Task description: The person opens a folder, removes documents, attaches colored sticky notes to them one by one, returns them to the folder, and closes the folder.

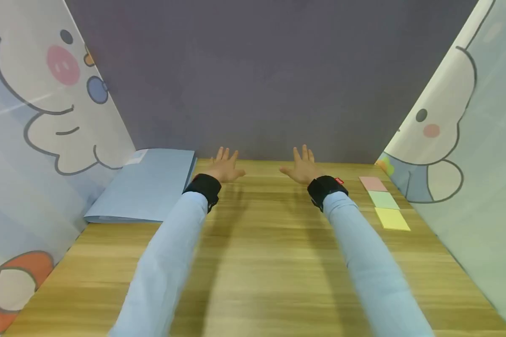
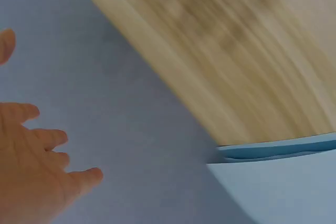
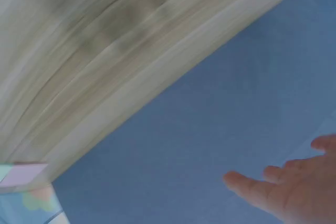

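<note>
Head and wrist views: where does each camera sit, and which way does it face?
Head: head-worn, facing forward and down at the table; left hand, right hand, sleeves show.
Left wrist: on that wrist, facing left hand, table, folder.
Right wrist: likewise, facing right hand, table, pink pad.
Head and left wrist share the folder.

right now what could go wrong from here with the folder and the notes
The left grip is near the blue folder, so swinging outward might knock it. The folder's edge gapes in the left wrist view; lifting one cover could let it fall open. The colored notes lie right of the right sleeve, which could brush them.
</note>
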{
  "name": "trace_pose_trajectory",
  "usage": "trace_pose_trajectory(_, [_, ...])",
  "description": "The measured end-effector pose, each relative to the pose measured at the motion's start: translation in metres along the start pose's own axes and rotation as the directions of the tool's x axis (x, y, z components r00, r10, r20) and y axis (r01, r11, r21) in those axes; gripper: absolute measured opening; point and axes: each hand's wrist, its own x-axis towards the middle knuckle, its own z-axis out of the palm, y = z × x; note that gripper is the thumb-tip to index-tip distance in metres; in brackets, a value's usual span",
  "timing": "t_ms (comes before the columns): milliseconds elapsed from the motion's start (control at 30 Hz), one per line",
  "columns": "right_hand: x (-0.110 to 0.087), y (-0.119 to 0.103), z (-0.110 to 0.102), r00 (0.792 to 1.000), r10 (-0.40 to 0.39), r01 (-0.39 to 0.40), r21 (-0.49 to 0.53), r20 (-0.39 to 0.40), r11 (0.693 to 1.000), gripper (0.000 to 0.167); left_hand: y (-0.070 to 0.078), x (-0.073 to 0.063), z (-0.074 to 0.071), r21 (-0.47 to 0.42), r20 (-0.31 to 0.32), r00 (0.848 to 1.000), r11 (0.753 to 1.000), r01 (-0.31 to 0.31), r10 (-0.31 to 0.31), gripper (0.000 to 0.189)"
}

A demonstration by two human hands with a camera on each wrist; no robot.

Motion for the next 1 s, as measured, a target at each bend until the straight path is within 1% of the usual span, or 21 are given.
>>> trace_pose_trajectory(67, [-0.005,0.000,0.002,0.998,-0.046,0.046,-0.005,-0.032,0.999,0.089,0.001,-0.004,0.001,0.005,-0.023,0.999,0.999,-0.041,0.041,0.076])
trace_pose_trajectory(133, [-0.013,0.002,0.005,0.993,-0.099,0.099,0.001,-0.072,0.995,0.084,0.003,-0.009,0.003,0.018,-0.069,0.994,0.997,-0.079,0.080,0.074])
trace_pose_trajectory(200, [-0.022,0.004,0.008,0.985,-0.136,0.140,0.029,-0.104,0.990,0.080,0.005,-0.017,0.005,0.012,-0.115,0.988,0.995,-0.102,0.103,0.072])
trace_pose_trajectory(267, [-0.032,0.007,0.011,0.979,-0.157,0.165,0.062,-0.127,0.984,0.077,0.007,-0.025,0.008,-0.005,-0.177,0.979,0.994,-0.108,0.105,0.069])
trace_pose_trajectory(333, [-0.041,0.010,0.012,0.977,-0.153,0.170,0.110,-0.148,0.979,0.076,0.009,-0.034,0.011,-0.025,-0.231,0.968,0.994,-0.110,0.102,0.066])
trace_pose_trajectory(400, [-0.050,0.014,0.012,0.973,-0.145,0.172,0.143,-0.179,0.975,0.075,0.011,-0.043,0.014,-0.063,-0.274,0.958,0.992,-0.111,0.089,0.062])
trace_pose_trajectory(500, [-0.061,0.020,0.011,0.961,-0.150,0.195,0.180,-0.234,0.964,0.072,0.012,-0.057,0.019,-0.100,-0.322,0.942,0.986,-0.134,0.095,0.057])
trace_pose_trajectory(633, [-0.079,0.027,0.015,0.938,-0.192,0.250,0.179,-0.288,0.952,0.063,0.004,-0.079,0.028,-0.157,-0.342,0.934,0.974,-0.163,0.101,0.052])
trace_pose_trajectory(700, [-0.089,0.030,0.018,0.932,-0.216,0.270,0.161,-0.292,0.949,0.057,-0.001,-0.089,0.032,-0.157,-0.346,0.931,0.971,-0.179,0.115,0.049])
trace_pose_trajectory(767, [-0.098,0.033,0.022,0.932,-0.233,0.282,0.155,-0.277,0.947,0.053,-0.005,-0.099,0.037,-0.153,-0.346,0.929,0.969,-0.192,0.130,0.048])
trace_pose_trajectory(867, [-0.112,0.037,0.030,0.942,-0.236,0.279,0.167,-0.241,0.946,0.051,-0.011,-0.112,0.044,-0.114,-0.361,0.920,0.972,-0.206,0.153,0.046])
trace_pose_trajectory(900, [-0.116,0.038,0.033,0.944,-0.236,0.278,0.169,-0.230,0.945,0.050,-0.013,-0.116,0.047,-0.112,-0.362,0.919,0.971,-0.211,0.158,0.046])
trace_pose_trajectory(967, [-0.122,0.039,0.039,0.946,-0.244,0.282,0.167,-0.215,0.945,0.050,-0.018,-0.123,0.051,-0.109,-0.364,0.920,0.974,-0.198,0.146,0.046])
trace_pose_trajectory(1000, [-0.125,0.039,0.042,0.946,-0.249,0.285,0.164,-0.209,0.944,0.050,-0.020,-0.126,0.054,-0.093,-0.374,0.916,0.976,-0.195,0.147,0.045])
